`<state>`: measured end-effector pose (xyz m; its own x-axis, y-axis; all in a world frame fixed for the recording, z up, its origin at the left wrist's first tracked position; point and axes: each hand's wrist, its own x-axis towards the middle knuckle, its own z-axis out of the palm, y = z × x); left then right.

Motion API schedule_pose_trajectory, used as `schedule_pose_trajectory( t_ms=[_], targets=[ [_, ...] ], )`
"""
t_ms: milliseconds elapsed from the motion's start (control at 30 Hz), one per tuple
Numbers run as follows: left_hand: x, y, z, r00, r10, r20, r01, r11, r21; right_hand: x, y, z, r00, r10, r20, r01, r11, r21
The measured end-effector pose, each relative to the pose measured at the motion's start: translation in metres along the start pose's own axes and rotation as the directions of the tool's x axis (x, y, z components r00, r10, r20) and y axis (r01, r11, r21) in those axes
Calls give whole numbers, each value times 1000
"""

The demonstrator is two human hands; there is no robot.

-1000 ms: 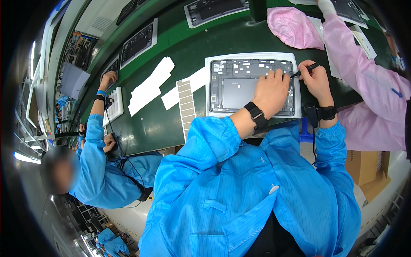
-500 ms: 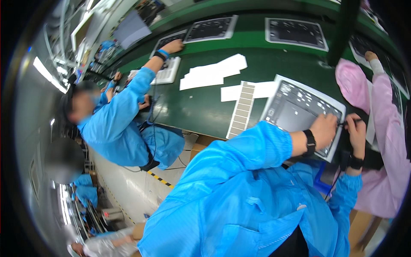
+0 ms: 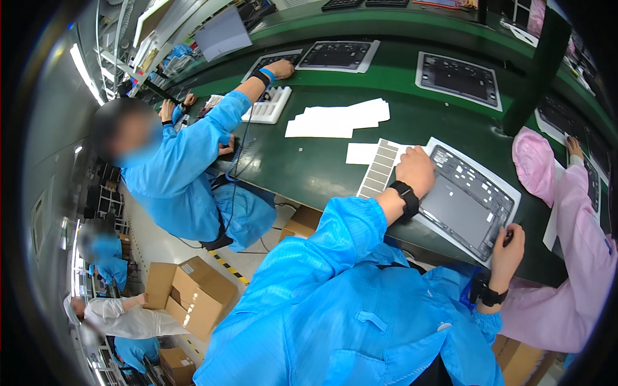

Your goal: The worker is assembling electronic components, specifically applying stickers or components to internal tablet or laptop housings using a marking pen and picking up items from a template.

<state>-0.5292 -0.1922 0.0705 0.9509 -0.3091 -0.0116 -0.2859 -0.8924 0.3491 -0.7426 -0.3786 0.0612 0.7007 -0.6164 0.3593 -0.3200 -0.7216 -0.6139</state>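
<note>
A flat dark-grey device panel with small white patches lies tilted on a white sheet in front of me. My left hand, wearing a black wristband, is at its far left corner, beside a strip of beige rectangular labels. Its fingers are bent and closed; what they hold, if anything, is hidden. At the panel's near right corner, my right hand is closed around a small dark tool, mostly covered by the fingers. White paper lies partly under the label strip.
Overlapping white sheets lie farther left. More dark panels line the bench's far side, near a green post. A blue-sleeved co-worker works at left beside a white slotted tray; a pink-sleeved person and pink cloth are at right.
My left hand has moved left from the panel's right side to its far left corner by the label strip. My right hand has come down and left along the panel's edge.
</note>
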Motion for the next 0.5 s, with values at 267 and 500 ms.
schedule_pose_trajectory(
  t_ms=[267,500],
  targets=[
    [6,-6,13,995,82,56,-86,994,65,-5,4,9,992,-88,-89,87,996,-12],
    [5,2,-28,994,71,79,-34,918,-395,-9,7,18,994,-45,-101,46,999,12]
  ],
)
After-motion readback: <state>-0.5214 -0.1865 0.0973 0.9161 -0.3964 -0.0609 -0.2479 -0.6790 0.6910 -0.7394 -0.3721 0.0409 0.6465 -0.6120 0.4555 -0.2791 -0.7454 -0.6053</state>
